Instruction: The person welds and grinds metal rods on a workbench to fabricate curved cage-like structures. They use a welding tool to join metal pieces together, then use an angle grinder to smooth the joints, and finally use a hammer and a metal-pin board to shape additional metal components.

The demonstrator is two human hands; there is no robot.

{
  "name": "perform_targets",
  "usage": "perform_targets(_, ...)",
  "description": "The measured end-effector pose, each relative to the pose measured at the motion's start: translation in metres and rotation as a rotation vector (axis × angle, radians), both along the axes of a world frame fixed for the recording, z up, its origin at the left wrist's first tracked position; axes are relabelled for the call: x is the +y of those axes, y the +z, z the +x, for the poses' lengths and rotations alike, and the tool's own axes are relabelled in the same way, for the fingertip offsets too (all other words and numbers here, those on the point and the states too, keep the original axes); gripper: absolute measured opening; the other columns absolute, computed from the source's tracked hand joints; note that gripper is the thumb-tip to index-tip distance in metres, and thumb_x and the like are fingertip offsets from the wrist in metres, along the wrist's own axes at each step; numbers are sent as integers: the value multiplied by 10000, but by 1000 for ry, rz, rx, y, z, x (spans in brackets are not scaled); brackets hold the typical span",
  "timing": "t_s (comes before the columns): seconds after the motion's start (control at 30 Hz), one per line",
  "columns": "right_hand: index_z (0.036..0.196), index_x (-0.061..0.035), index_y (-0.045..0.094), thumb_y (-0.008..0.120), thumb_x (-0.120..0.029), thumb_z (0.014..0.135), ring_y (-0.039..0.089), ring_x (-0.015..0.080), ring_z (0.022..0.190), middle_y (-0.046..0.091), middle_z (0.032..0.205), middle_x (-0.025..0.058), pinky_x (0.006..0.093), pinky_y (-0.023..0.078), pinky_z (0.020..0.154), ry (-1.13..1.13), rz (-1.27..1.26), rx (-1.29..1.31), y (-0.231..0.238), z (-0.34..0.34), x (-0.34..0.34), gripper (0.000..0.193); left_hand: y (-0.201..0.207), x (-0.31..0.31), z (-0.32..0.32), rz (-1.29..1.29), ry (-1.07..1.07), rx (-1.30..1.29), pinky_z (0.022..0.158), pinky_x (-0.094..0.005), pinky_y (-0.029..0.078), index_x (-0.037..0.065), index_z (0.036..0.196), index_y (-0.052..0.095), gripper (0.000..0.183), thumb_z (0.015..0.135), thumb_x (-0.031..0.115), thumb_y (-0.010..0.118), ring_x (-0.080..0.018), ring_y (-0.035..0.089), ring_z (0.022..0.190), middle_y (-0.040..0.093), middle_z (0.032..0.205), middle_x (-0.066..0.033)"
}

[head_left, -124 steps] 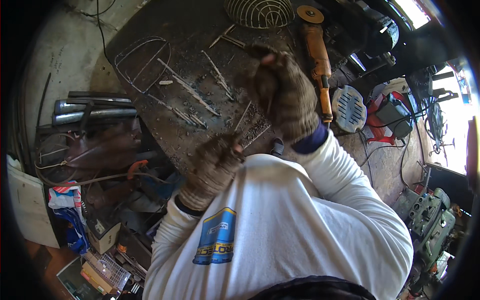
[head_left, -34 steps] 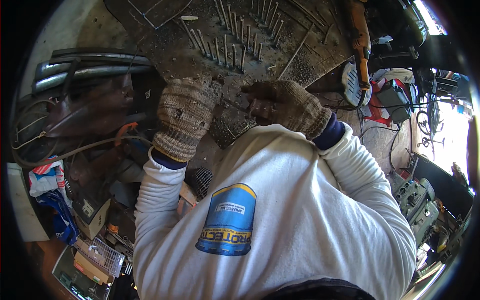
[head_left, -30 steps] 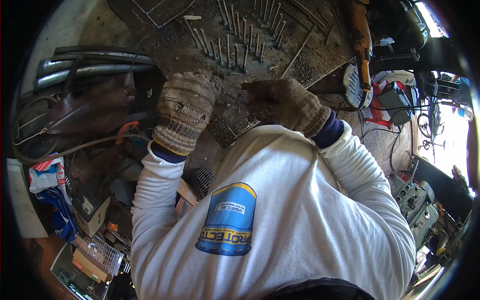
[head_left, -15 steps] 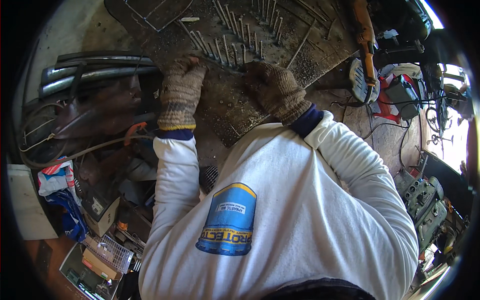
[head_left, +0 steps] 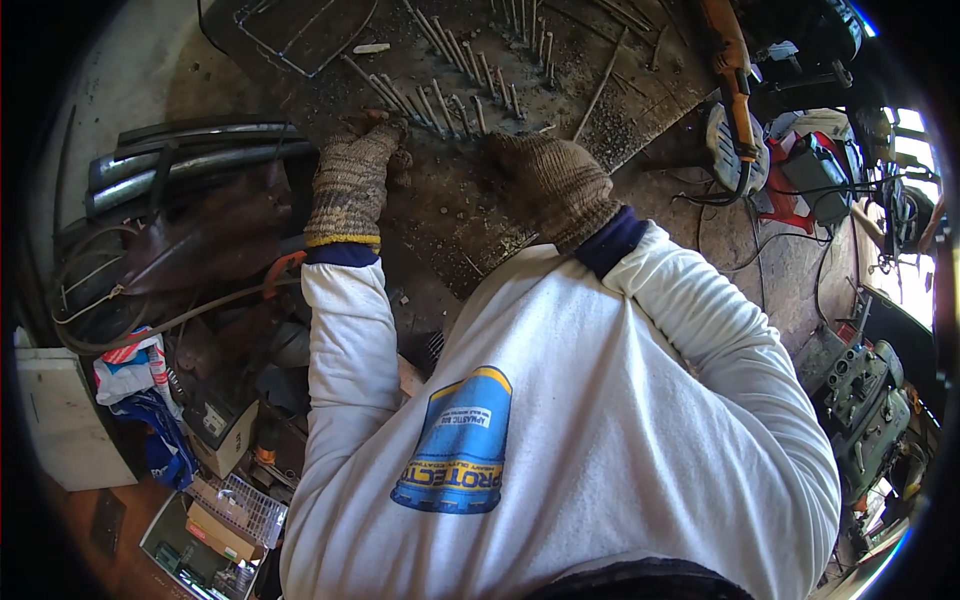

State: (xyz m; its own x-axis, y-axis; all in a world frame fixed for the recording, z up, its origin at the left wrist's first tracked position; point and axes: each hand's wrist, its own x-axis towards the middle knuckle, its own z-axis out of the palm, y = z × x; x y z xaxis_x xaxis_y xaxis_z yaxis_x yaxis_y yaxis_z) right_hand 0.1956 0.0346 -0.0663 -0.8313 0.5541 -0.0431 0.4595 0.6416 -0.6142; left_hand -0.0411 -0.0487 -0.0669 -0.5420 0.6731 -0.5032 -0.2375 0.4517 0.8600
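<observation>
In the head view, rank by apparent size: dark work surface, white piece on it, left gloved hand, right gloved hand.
1. Dark work surface
2. Left hand and right hand: too alike to rank
3. White piece

A dark tabletop [head_left: 450, 205] carries standing rods [head_left: 444, 110], loose rods [head_left: 602, 84] and a wire frame [head_left: 310, 75].

1. Rods [head_left: 446, 112] stand on the tabletop [head_left: 440, 215].
2. Wire frame [head_left: 302, 32]: left of the rods, on the tabletop.
3. Left hand [head_left: 360, 180]: before the rods, leftward; right hand [head_left: 558, 185]: before the rods, rightward.
4. Grinder [head_left: 731, 85]: right of the rods.
5. Pipes [head_left: 200, 168]: well left of the rods.
</observation>
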Motion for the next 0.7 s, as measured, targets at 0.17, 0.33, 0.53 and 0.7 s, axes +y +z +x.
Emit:
perform_targets(0.17, 1264, -50, 600, 654, -305, 929, 679, 403, 928, 692, 1006, 191, 484, 549, 774, -111, 57, 40, 27, 11, 2, 425, 3, 1, 6, -15, 37, 14, 491, -344, 501, 109, 1136, 628, 244, 925, 165, 739, -189, 645, 648, 731, 1006, -73)
perform_targets(0.33, 1233, -65, 606, 658, -339, 918, 679, 400, 907, 680, 1040, 181, 487, 547, 755, -109, 196, 14, 26, 30, 8, 421, 2, -3, 4, 22, -9, -4, 489, -326, 494, 106, 1149, 628, 244, 932, 155, 727, -172, 632, 629, 728, 1031, -66)
perform_targets(0.53, 1102, -46, 659, 650, -317, 911, 696, 356, 888, 692, 996, 167, 473, 567, 741, 18, 202, -138, 26, 14, 4, 331, -2, -5, -12, -57, -179, 161, 578, -362, 548, 120, 1175, 655, 258, 932, 184, 715, -209, 677, 700, 736, 1027, -82)
perform_targets(0.7, 1068, -48, 670, 630, -271, 906, 699, 360, 898, 697, 999, 159, 464, 580, 760, 27, 255, -119, 13, 6, 2, 279, 11, -9, -41, -307, -452, 1332, 923, -426, 540, 160, 1186, 704, 333, 896, 323, 700, -301, 676, 1057, 714, 1154, -94)
